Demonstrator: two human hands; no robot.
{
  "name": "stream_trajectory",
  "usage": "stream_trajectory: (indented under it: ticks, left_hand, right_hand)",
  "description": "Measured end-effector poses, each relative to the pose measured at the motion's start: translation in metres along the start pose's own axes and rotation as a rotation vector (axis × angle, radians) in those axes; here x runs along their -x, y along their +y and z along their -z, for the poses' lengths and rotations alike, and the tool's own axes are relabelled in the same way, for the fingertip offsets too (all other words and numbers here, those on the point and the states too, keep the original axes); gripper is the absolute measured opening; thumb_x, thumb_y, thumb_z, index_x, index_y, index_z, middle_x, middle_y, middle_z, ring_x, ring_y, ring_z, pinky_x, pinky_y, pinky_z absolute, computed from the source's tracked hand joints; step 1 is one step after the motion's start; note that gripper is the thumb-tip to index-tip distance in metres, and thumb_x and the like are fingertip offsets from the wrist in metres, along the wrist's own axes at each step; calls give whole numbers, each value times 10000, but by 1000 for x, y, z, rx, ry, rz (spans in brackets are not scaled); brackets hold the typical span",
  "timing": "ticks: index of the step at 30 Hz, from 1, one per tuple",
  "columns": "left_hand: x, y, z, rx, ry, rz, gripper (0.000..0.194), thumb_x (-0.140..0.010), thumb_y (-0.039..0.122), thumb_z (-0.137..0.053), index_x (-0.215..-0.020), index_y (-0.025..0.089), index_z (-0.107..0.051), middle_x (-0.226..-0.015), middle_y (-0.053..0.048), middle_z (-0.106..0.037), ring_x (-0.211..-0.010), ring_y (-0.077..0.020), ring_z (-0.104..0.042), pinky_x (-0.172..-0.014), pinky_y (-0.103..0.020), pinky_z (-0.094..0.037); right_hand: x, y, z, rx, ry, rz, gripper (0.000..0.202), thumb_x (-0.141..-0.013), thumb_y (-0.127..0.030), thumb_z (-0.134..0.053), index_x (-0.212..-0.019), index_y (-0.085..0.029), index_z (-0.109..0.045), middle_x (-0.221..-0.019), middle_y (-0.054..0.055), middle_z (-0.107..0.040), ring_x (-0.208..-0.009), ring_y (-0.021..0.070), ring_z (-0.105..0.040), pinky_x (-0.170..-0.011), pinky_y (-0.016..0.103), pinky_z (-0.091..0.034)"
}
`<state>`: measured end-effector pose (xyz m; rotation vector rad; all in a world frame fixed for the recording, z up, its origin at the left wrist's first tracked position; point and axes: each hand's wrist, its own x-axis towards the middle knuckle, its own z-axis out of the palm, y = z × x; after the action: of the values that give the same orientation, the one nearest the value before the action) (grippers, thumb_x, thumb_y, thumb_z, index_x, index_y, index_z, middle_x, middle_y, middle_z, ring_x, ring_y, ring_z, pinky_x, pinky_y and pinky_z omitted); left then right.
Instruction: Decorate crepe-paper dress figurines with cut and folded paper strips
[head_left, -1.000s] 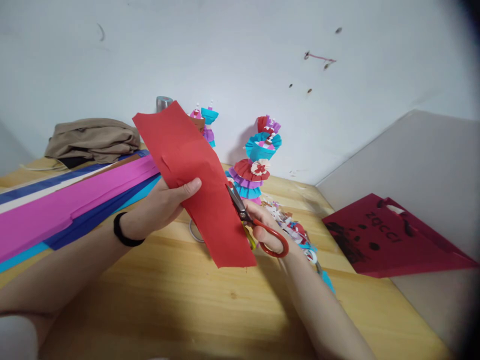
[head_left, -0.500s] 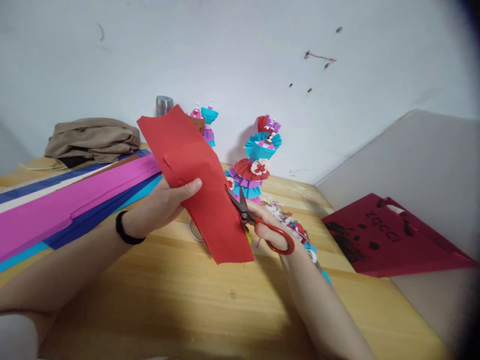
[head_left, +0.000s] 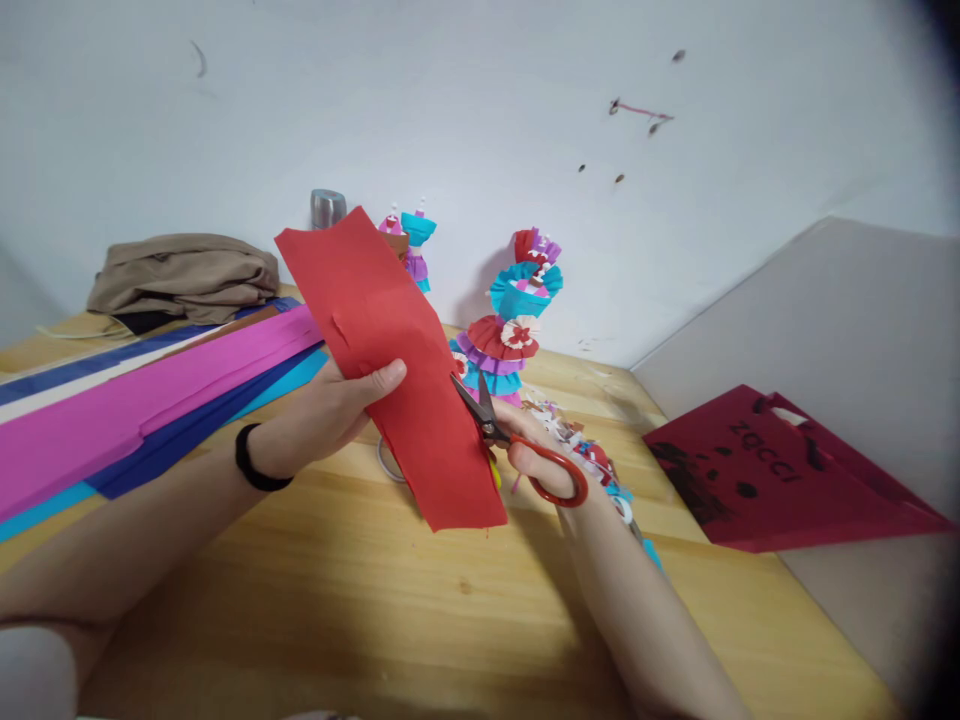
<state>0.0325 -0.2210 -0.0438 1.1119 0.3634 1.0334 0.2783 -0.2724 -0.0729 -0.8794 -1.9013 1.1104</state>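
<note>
A long red sheet of paper [head_left: 390, 340] is held up at a slant over the table, pinched at its left edge by my left hand [head_left: 360, 400], thumb on top and fingers hidden behind. My right hand [head_left: 529, 445] grips scissors [head_left: 491, 425] with orange-red handles. Their dark blades stand apart at the sheet's right edge, one over the red surface. Behind the blades rises a tiered decoration [head_left: 510, 340] of ruffled red, blue, purple and pink paper.
Pink, blue and white paper strips [head_left: 172, 390] lie at the left below a brown cloth [head_left: 184, 280]. Small scraps [head_left: 585, 445] are scattered past my right wrist. A dark red bag [head_left: 757, 480] leans at the right. A metallic cylinder [head_left: 328, 208] stands by the wall.
Very little differs. My left hand and the lower end of the red paper have shifted very slightly; the scissors stay at the same edge with blades apart.
</note>
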Motion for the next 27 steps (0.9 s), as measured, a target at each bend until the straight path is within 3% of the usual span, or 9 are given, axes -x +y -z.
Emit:
stream_trajectory:
  ticks: [9,19,22,27]
  left_hand:
    - [1,-3,1,-10,22,26,251,-822,282,-750,-1039,167,-698,-1132,-102,-743,-1088,-321,-687,-934,-458,-580]
    - [3,-8,0,15,-5,41,278,-835,272,-740,-1094,180,-700,-1121,-98,-746,-1076,-298,-695,-934,-429,-578]
    - [3,-7,-3,12,-9,56,291,-830,286,-743,-1094,171,-705,-1117,-106,-747,-1082,-309,-691,-938,-440,-572]
    - [3,-7,-2,21,-35,51,288,-842,264,-732,-1110,167,-699,-1148,-112,-739,-1106,-308,-682,-959,-440,-559]
  right_hand:
    - [3,7,2,7,3,-32,625,-861,-688,-525,-1306,-255,-601,-1134,70,-652,-1027,272,-594,-893,373,-487]
    - [0,5,-7,8,60,-1,639,-870,-702,-506,-1314,-249,-588,-1133,77,-657,-1024,260,-610,-873,355,-491]
    - [0,9,-9,35,83,12,615,-869,-720,-480,-1233,-245,-622,-1065,73,-653,-964,253,-607,-868,358,-490]
    - [-2,15,-11,120,156,-16,586,-828,-781,-472,-935,-228,-635,-798,37,-581,-797,222,-568,-749,330,-488]
